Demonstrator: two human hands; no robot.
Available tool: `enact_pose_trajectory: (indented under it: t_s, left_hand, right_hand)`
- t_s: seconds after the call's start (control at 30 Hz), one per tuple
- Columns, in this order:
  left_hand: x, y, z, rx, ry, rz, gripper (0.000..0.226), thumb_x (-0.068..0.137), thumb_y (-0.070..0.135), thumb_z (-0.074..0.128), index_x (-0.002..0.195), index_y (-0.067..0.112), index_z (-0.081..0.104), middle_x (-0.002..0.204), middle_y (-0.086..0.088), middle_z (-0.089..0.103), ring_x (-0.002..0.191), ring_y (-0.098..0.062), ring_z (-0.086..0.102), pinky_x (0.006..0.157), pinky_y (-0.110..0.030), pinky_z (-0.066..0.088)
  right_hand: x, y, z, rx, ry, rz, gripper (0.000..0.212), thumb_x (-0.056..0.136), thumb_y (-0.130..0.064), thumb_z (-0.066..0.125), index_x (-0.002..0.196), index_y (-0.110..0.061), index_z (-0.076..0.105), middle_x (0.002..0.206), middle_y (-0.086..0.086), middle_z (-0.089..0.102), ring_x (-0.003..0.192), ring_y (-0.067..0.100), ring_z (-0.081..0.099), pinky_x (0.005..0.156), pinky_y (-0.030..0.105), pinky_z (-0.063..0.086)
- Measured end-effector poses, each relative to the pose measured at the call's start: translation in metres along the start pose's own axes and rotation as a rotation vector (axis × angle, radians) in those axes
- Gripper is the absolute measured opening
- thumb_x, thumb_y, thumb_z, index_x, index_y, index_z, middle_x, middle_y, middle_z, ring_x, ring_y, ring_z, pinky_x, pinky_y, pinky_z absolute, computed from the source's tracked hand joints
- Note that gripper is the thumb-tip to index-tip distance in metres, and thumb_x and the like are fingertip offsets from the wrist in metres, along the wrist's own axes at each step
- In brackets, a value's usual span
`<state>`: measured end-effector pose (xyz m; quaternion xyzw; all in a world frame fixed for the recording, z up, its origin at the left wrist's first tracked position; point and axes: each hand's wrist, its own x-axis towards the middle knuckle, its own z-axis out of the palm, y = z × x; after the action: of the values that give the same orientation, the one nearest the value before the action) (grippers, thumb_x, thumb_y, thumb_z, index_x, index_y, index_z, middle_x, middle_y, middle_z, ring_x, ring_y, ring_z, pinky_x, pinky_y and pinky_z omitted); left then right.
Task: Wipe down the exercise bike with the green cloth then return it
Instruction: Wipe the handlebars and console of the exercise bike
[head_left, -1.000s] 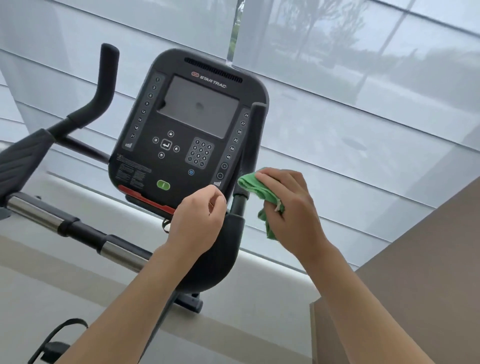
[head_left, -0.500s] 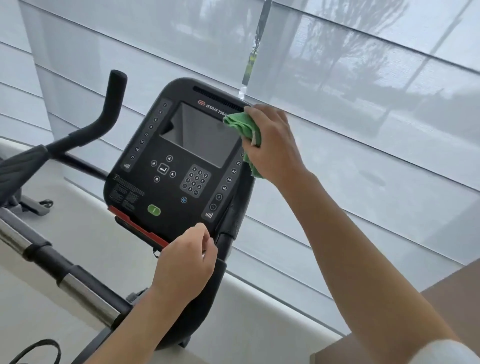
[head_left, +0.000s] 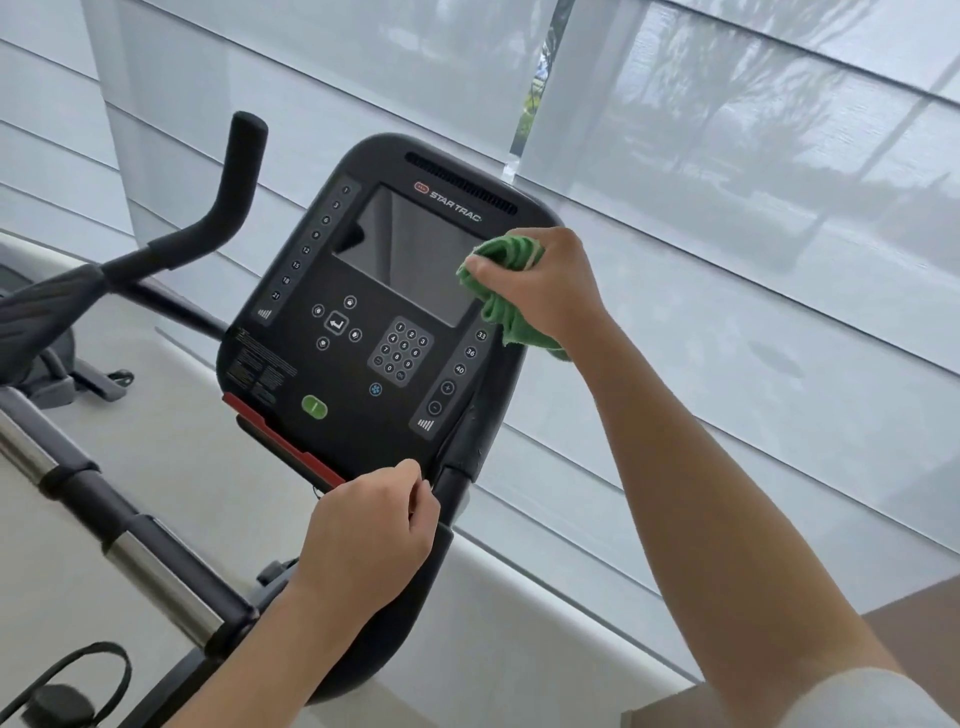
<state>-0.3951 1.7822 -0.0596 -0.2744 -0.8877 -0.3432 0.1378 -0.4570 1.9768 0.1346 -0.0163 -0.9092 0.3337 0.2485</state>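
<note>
Two hands (head_left: 363, 540) (head_left: 540, 283), one green cloth (head_left: 506, 291), one exercise bike console (head_left: 363, 312), two black handlebar grips (head_left: 236, 182) (head_left: 470, 436).

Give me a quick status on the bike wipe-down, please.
Right hand grips green cloth against console screen. Left hand curled at console's lower edge, grip unclear. Nothing in the way.

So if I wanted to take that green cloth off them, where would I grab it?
Probably the loose tail of the green cloth, hanging below the right hand by the console edge. Come from underneath; the upper part is bunched inside the fingers.
</note>
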Motion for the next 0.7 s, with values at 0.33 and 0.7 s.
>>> enact_pose_trajectory:
  t_s: [0.33, 0.7]
  left_hand:
    - [-0.003, 0.001, -0.002, 0.001, 0.01, 0.013, 0.035, 0.098, 0.032, 0.045, 0.065, 0.025, 0.037, 0.048, 0.011, 0.035, 0.04, -0.01, 0.037, 0.042, -0.019, 0.03]
    - [-0.004, -0.004, 0.005, -0.016, 0.017, 0.009, 0.035, 0.101, 0.038, 0.04, 0.069, 0.026, 0.049, 0.053, 0.011, 0.049, 0.045, -0.01, 0.052, 0.048, -0.026, 0.054]
  right_hand:
    - [-0.004, 0.004, 0.035, -0.725, 0.222, -0.132, 0.029, 0.092, -0.049, 0.066, 0.078, -0.024, 0.061, 0.088, -0.008, 0.052, 0.084, 0.024, 0.052, 0.066, 0.034, 0.04]
    - [0.007, 0.017, 0.018, -0.005, 0.124, 0.008, 0.027, 0.078, -0.046, 0.079, 0.073, -0.02, 0.073, 0.07, -0.003, 0.072, 0.067, 0.02, 0.072, 0.066, 0.045, 0.062]
